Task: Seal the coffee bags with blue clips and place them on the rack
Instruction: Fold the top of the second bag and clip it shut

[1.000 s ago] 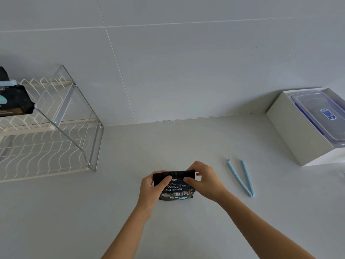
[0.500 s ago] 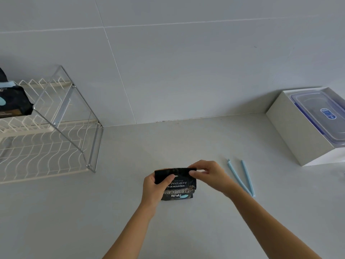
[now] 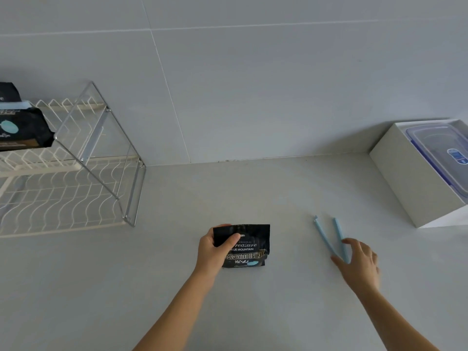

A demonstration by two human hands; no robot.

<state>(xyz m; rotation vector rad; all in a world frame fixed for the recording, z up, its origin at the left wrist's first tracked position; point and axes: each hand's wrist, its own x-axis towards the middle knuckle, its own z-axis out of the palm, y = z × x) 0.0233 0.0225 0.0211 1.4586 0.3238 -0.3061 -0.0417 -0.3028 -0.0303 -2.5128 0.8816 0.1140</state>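
On the tabletop [image 3: 253,312], the bag [image 3: 247,247] is held upright at its left edge in the left hand [image 3: 212,252], while the open clip [image 3: 329,239] is touched by the right hand [image 3: 359,262], its grip released.

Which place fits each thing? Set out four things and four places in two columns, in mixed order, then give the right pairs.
Things:
1. bag in hand
2. clip
3. clear tub
4. second bag

Places:
A. in the white box
B. on the rack, upper shelf
C. in the left hand
D. on the counter, under the right hand

Pairs: 1-C, 2-D, 3-A, 4-B
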